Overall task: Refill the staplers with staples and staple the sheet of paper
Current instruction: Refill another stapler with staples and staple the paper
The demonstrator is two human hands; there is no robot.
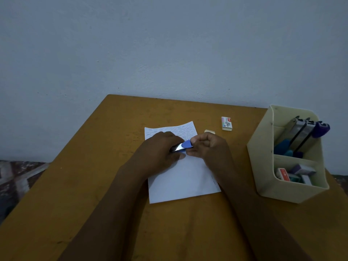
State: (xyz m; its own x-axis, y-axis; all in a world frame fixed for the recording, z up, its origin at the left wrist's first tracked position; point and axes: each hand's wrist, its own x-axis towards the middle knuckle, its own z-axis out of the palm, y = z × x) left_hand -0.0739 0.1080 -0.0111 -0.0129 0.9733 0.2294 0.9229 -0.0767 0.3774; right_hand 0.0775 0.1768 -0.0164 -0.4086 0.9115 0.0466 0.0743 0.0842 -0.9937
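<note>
Blue stapler (184, 146) is held over the sheet of paper (184, 181), its left end gripped in the curled left hand (160, 149), its blue right tip pinched by the right hand (209, 146). Right of the grip lie a staple box (227, 123), then a cream organizer (293, 193) holding other staplers (301, 134).

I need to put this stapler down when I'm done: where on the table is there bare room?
The widest bare patch lies left of the sheet of paper, out to the table's left edge. A narrower strip runs between the paper and the organizer. Crowded: beyond the paper's far right corner, with the staple box and a small pale item.
</note>
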